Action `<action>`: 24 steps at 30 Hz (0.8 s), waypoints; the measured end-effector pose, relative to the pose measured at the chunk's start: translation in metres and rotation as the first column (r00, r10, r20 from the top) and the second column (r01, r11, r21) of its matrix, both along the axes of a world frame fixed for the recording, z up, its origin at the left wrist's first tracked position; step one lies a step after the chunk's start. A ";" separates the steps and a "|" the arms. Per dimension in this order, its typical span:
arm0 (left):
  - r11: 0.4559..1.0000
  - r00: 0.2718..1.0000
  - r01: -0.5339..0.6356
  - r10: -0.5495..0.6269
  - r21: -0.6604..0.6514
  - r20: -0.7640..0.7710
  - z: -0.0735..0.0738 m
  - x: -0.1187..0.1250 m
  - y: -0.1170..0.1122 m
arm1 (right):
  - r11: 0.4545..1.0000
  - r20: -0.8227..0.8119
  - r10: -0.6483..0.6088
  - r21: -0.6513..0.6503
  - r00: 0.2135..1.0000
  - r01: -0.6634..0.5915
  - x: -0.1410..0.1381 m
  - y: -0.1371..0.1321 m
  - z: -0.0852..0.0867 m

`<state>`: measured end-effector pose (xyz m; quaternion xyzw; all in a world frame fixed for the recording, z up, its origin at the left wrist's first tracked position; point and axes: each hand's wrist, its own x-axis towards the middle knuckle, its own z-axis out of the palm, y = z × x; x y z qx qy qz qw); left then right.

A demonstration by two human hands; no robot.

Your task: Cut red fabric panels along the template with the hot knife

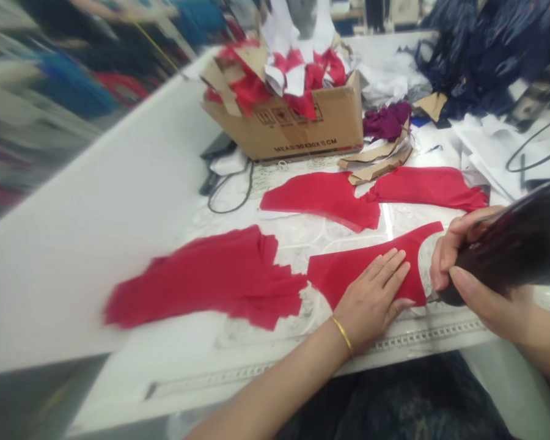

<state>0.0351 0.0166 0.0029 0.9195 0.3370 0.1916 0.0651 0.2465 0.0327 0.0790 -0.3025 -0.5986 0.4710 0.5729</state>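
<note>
Left hand [371,296] is lying palm down on a red fabric piece [341,269], which is resting flat on the table [132,244] right of image centre. Its forearm is entering from bottom centre, angling up and right, yellow bangle [342,336] at the wrist. Left fingers are extending toward upper right, close together; thumb is splaying out lower, pointing right, so that hand is pressing flat, not gripping. Right forearm is coming in from the right edge, angling up and left. Right hand [495,308] is wrapping the near end of a dark tool [527,244]: fingers curling over its left end, thumb lying along the lower side, so the grip is closed around it; part of the hand is hidden behind the body. Tool is sloping down-left, lower end sitting just beside the piece's curved right edge; can't tell if it's touching. Tool type unclear. A fanned red stack [211,278] is lying left of the piece, its ragged right end meeting or nearly meeting it. Two more red bundles, left [321,195] and right [426,186], are lying behind. A measuring strip [421,338] is running along the front edge.
</note>
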 end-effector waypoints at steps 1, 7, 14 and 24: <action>1.000 1.000 -0.001 0.001 -0.003 0.005 0.000 0.000 0.000 | 1.000 0.001 0.003 -0.006 1.000 -0.003 0.000 0.000 0.000; 1.000 1.000 -0.003 0.003 0.003 0.013 0.001 0.002 -0.001 | 0.998 -0.017 0.052 -0.035 0.998 -0.053 0.000 -0.001 0.003; 0.989 0.997 -0.066 0.059 0.136 0.050 0.022 -0.031 -0.012 | 0.999 -0.062 0.037 0.002 0.997 -0.037 -0.005 0.000 0.011; 0.973 0.992 -0.128 0.124 0.191 0.036 0.011 -0.096 -0.028 | 0.998 -0.055 0.068 0.020 0.996 -0.067 -0.033 -0.005 0.013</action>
